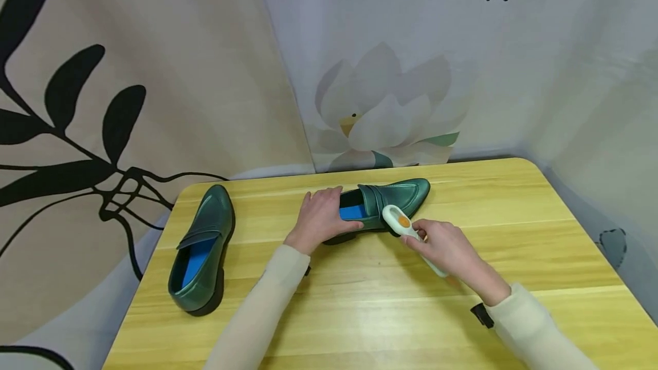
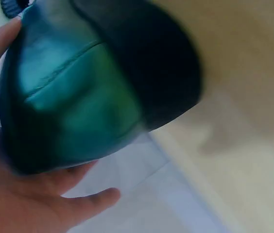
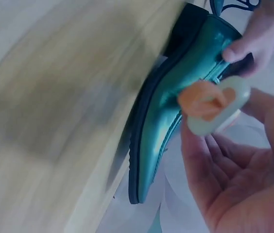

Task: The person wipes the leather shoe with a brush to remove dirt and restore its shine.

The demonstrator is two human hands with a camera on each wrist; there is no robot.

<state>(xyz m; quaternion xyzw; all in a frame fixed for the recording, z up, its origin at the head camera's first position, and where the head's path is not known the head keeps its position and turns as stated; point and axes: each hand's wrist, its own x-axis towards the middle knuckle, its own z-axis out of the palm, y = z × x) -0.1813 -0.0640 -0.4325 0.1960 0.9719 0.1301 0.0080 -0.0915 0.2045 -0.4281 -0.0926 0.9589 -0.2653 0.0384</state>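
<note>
A dark green loafer (image 1: 396, 196) with a blue insole lies near the table's back edge, toe to the right. My left hand (image 1: 324, 213) holds it round the heel, thumb at the near rim of the opening; the left wrist view shows the heel (image 2: 78, 92) close up, partly blurred. Between its thumb and fingers, my right hand (image 1: 447, 244) pinches the handle of a white brush (image 1: 393, 216) with an orange spot. The brush head is at the loafer's near side, by the strap. From the right wrist view I cannot tell whether its bristles touch the leather.
The matching green loafer (image 1: 205, 256) stands upright on the left part of the wooden table (image 1: 360, 313), toe toward the back. A printed cloth (image 1: 205, 73) with leaf and flower designs hangs behind the table.
</note>
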